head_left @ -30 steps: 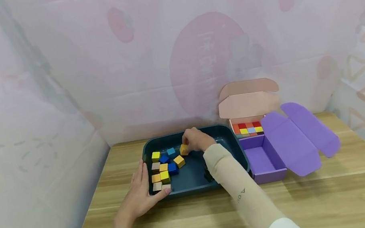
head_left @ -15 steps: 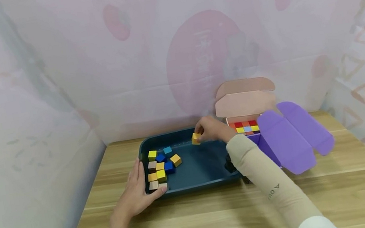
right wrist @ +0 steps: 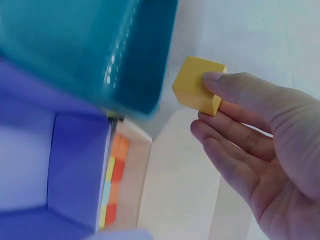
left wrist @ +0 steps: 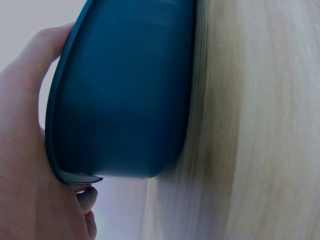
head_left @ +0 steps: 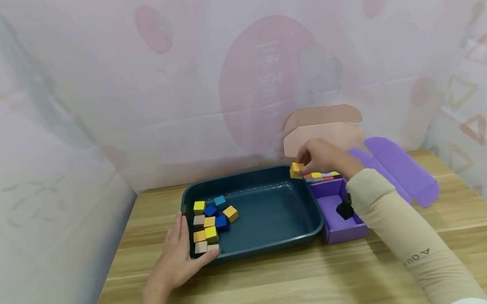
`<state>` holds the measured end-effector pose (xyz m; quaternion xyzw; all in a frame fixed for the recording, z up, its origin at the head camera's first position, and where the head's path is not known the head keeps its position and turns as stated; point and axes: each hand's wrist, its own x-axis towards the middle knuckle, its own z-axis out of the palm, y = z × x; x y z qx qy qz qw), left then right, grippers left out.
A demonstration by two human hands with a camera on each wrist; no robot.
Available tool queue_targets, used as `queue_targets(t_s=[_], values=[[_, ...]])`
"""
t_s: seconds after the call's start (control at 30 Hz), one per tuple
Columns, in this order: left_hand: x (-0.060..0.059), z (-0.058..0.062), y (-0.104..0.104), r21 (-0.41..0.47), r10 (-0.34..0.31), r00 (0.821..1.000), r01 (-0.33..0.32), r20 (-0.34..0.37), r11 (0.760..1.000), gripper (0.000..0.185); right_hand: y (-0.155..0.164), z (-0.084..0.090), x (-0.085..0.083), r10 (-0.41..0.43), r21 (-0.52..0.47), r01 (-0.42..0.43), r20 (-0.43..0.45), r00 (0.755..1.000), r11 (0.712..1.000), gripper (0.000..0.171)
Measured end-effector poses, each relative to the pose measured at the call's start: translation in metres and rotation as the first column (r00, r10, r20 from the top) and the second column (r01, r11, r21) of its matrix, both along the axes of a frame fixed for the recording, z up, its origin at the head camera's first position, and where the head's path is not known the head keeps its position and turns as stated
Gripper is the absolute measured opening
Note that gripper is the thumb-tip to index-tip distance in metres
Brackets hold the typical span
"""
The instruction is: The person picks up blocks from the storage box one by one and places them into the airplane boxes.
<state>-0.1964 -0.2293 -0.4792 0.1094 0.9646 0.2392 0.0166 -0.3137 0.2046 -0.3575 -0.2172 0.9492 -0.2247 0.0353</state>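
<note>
My right hand (head_left: 325, 158) pinches an orange-yellow cube (head_left: 296, 170) above the tray's back right corner. In the right wrist view the thumb lies over one face of the cube (right wrist: 196, 85), with the fingers behind and below it. My left hand (head_left: 170, 267) rests against the left end of the dark teal tray (head_left: 267, 216), fingers along its left side and thumb over the front rim. Several blocks sit grouped in the tray's left part: yellow, orange-yellow, blue and pale wood ones, among them a blue cube (head_left: 222, 224) and a loose orange-yellow cube (head_left: 231, 214).
Against the tray's right end stands an open purple box (head_left: 347, 234), its lid folded out to the right. Behind it is an open pink box (right wrist: 142, 150) with rows of coloured blocks (right wrist: 115, 172). A patterned cloth wall (head_left: 195, 100) rises behind the wooden table (head_left: 268, 291).
My right hand has lifted the orange-yellow cube from the middle of the tray and carried it right, toward the pink box. My left hand keeps its place on the tray.
</note>
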Motion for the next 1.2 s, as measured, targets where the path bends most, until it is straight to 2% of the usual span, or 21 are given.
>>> queue_targets(t_s=[0.13, 0.37, 0.57, 0.83, 1.0, 1.2], values=[[0.0, 0.001, -0.001, -0.003, 0.002, 1.0, -0.002, -0.001, 1.0, 0.128, 0.019, 0.004, 0.006, 0.003, 0.018, -0.003, -0.007, 1.0, 1.0, 0.02], [0.001, 0.002, -0.005, -0.005, 0.006, 1.0, -0.006, -0.001, 1.0, 0.13, 0.036, 0.001, 0.018, 0.003, 0.074, -0.007, 0.052, 0.999, 0.997, 0.019], [0.002, 0.004, -0.009, -0.007, 0.006, 1.0, -0.006, 0.008, 1.0, 0.13, 0.034, -0.025, 0.017, 0.005, 0.083, -0.014, 0.096, 0.995, 0.996, 0.018], [0.002, 0.002, -0.009, -0.013, 0.009, 1.0, -0.009, 0.006, 1.0, 0.13, 0.026, -0.059, 0.018, -0.035, 0.137, 0.016, 0.132, 0.991, 0.99, 0.019], [0.003, -0.001, -0.006, -0.008, 0.011, 1.0, -0.011, 0.007, 1.0, 0.129, 0.024, -0.074, 0.019, -0.05, 0.138, 0.034, 0.114, 0.992, 0.99, 0.018], [0.004, -0.002, -0.004, 0.002, 0.008, 1.0, -0.008, 0.003, 1.0, 0.129, 0.019, -0.085, 0.025, -0.104, 0.127, 0.086, 0.14, 0.985, 0.988, 0.023]])
